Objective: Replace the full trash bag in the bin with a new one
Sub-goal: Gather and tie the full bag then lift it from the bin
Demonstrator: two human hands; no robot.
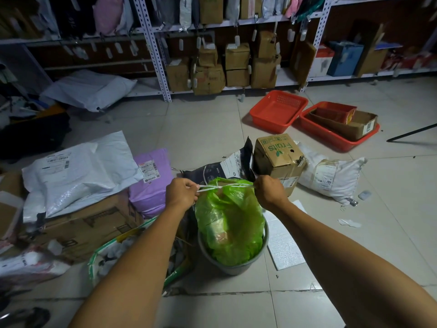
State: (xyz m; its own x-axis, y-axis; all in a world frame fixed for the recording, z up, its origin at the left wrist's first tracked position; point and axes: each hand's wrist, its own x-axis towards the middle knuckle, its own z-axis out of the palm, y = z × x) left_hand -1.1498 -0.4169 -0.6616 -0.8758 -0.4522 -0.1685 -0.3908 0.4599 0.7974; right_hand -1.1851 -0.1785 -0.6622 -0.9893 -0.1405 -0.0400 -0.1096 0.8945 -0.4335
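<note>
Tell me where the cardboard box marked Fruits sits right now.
In the head view the Fruits box stands on the floor just beyond the right hand, right of the green trash bag, with a white parcel sack on its right.

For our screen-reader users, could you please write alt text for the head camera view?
A person's left hand and right hand pull white drawstrings taut across the top of a full green trash bag sitting in a grey bin. Parcels and boxes lie on the tiled floor before storage shelves.

Full green trash bag upright in grey bin, white drawstrings pulled taut at its mouth
</note>
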